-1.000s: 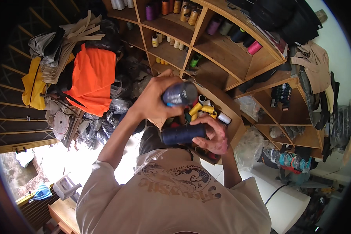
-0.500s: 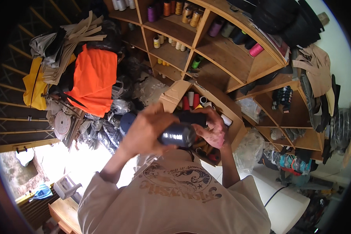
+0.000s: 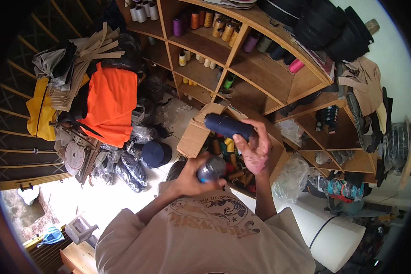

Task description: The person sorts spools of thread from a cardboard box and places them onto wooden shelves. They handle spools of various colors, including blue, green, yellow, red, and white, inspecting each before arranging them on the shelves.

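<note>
Two dark spools of thread are being held above an open cardboard box (image 3: 194, 137) that is standing on the floor just in front of the wooden shelving (image 3: 260, 73).

The right hand (image 3: 256, 148) is gripping a navy spool (image 3: 227, 126), fingers curling around its right end while the thumb is pressing along its lower side. This spool is lying nearly level, its long axis running from the upper left down to the right, with the free end pointing left toward the box's raised flap. It is hovering over the far edge of the box.

The left hand (image 3: 192, 178) is closing around a second dark spool (image 3: 211, 168), fingers wrapping it from below and behind. Its rounded end is facing up toward the camera, so its long axis is pointing roughly at the viewer; how far it extends downward cannot be told. It is sitting lower and nearer the body than the navy spool, over the near edge of the box, and the two spools are staying apart.

Inside the box, yellow, brown and red spools (image 3: 233, 160) are lying packed together. An orange cloth (image 3: 112, 102) is hanging over a pile at the left.
</note>
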Tool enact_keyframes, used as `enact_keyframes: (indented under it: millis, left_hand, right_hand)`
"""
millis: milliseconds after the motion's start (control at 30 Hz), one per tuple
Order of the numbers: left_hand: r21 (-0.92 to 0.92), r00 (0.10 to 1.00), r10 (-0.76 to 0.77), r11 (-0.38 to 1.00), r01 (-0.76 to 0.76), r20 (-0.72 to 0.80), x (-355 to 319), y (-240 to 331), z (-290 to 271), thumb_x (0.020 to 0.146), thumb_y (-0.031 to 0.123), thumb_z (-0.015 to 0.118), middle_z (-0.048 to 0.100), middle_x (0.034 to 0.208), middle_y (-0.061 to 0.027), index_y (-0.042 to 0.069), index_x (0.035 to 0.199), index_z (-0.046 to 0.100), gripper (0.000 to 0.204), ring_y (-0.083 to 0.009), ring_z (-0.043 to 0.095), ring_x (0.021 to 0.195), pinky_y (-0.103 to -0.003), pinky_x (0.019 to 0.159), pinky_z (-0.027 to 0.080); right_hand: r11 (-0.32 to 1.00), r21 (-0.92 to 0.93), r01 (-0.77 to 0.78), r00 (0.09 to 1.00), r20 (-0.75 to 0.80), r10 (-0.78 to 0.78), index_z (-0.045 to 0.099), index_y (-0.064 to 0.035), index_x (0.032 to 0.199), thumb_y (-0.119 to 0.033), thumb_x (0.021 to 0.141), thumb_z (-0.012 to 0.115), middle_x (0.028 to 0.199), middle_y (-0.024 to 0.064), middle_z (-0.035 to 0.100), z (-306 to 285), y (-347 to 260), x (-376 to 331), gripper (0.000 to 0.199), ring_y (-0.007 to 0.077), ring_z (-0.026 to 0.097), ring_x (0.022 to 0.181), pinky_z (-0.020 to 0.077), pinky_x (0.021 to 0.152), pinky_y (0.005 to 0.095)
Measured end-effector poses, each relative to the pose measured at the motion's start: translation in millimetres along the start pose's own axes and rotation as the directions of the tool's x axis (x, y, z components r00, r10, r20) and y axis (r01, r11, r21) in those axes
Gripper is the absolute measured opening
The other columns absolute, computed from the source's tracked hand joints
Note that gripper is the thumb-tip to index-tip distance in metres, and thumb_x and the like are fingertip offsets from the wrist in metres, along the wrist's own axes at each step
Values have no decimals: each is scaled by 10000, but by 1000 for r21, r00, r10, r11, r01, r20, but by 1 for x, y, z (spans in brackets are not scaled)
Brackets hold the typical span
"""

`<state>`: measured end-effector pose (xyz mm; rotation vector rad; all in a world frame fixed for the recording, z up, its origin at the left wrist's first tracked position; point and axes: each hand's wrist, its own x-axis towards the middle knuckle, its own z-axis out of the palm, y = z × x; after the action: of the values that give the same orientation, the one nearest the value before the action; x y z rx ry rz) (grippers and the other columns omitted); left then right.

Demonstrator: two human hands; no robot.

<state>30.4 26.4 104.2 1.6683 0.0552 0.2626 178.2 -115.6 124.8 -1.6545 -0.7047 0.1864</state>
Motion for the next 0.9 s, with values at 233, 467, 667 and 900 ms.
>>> enact_keyframes:
  millis: [233,467,667,900]
  left_hand:
    - [622,933,245,696,-359,264,42,59,-92,528,231,816,642,848,-109,38,929,641,479,-289,555,799,-374,718,473]
    - [-320,934,-356,883,344,21,40,-25,-67,735,196,802,620,808,-14,30,866,612,285,-109,564,784,-266,700,463]
    - [86,999,-25,996,21,40,-10,0,-6,666,255,828,650,853,-68,41,974,648,415,-216,613,808,-344,707,500]
    - [696,922,341,617,-367,184,27,67,-48,494,254,806,624,793,-68,65,902,635,481,-275,561,772,-392,707,475]
  right_hand:
    - [971,-131,202,891,436,-127,598,-47,1082,-62,735,774,981,93,592,31,18,-3,389,196,602,874,481,747,309]
    - [889,420,-180,940,339,30,560,11,1121,-240,747,793,982,77,575,22,-26,-11,507,170,585,904,478,803,300]
    - [936,331,-117,989,-43,139,528,-6,1172,-57,836,703,1036,91,560,16,-14,0,382,166,572,915,478,823,276]
    - [997,-45,56,956,291,-41,570,-22,1135,-53,766,753,979,70,563,12,29,-19,413,156,582,888,491,796,296]
